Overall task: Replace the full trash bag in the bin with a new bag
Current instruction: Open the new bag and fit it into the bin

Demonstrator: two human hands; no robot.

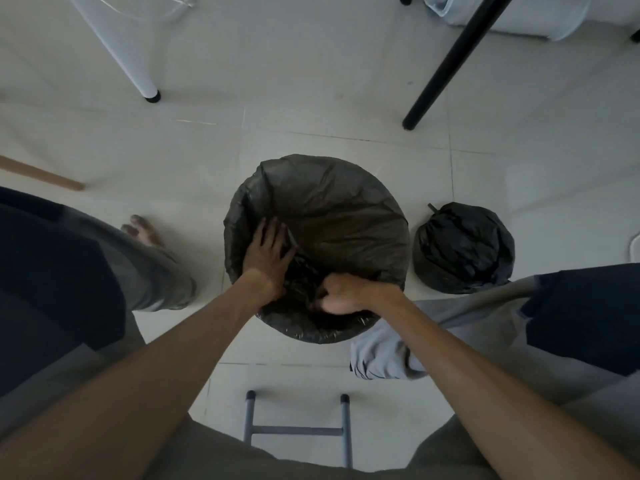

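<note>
A round bin (317, 332) stands on the tiled floor between my knees, lined with a new dark trash bag (332, 216) whose edge is folded over the rim. My left hand (266, 254) lies flat with fingers spread against the bag's inner left wall. My right hand (341, 296) is curled into a fist on the bag's plastic at the near rim. To the right of the bin sits the full black trash bag (464, 249), tied at the top and resting on the floor.
A white chair leg (138, 71) and a black table leg (440, 74) stand beyond the bin. A wooden stick (41, 174) lies at the left. Grey metal stool legs (298, 431) are below me. My bare foot (143, 230) is left of the bin.
</note>
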